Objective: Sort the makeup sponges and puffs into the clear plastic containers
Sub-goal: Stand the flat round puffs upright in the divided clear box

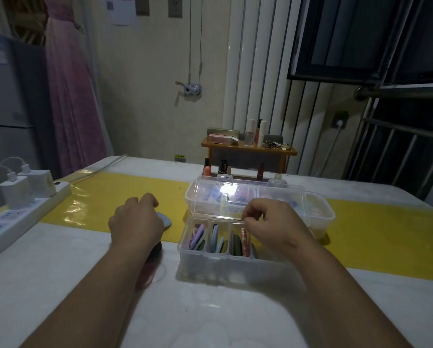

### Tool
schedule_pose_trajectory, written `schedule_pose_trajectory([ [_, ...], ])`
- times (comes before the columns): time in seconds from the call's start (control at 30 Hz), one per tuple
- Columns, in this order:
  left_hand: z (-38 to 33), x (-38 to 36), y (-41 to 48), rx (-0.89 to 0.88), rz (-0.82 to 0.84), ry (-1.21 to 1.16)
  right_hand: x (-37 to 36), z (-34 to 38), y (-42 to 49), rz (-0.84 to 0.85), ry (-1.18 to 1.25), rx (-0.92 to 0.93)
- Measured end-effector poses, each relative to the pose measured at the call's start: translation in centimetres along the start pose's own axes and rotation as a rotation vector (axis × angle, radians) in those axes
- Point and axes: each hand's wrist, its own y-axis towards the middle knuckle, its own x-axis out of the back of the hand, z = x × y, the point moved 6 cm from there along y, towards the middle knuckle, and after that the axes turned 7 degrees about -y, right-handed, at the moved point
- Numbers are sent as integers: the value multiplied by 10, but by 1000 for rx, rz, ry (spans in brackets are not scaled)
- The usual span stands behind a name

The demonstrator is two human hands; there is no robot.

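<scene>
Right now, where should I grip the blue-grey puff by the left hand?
The blue-grey puff lies flat on the yellow strip, its left part hidden under the left hand. Pinch its exposed right rim, coming from above and the right.

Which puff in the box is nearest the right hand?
The pink speckled puff, upright next to the right hand; the other puffs stand farther left.

Left grip point(135, 222), right grip point(270, 223), 2 forearms point(105, 285): bare.

Home bedrm: dress point(69, 96), fridge point(7, 101).
</scene>
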Motion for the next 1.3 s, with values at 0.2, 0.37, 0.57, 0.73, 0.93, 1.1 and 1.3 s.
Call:
schedule_pose_trajectory([
  [0.2,6,-2,5,-44,-41,-62,0,1,0,-3,3,8],
  [0.37,2,-3,4,-103,-27,-92,0,0,1,-6,2,0],
  [0.57,-1,12,0,-72,-145,53,-2,-1,1,1,9,-13],
  [0.73,-11,24,-3,-163,-274,-207,-1,-3,2,-14,40,-20],
  [0.93,-33,28,-18,-243,-300,-666,0,-2,2,-22,86,-10],
  [1.1,-45,14,-21,-243,-20,-1096,4,2,1,-56,126,27],
  [1.3,-62,4,-31,-307,227,-1100,2,10,0,-18,233,96],
])
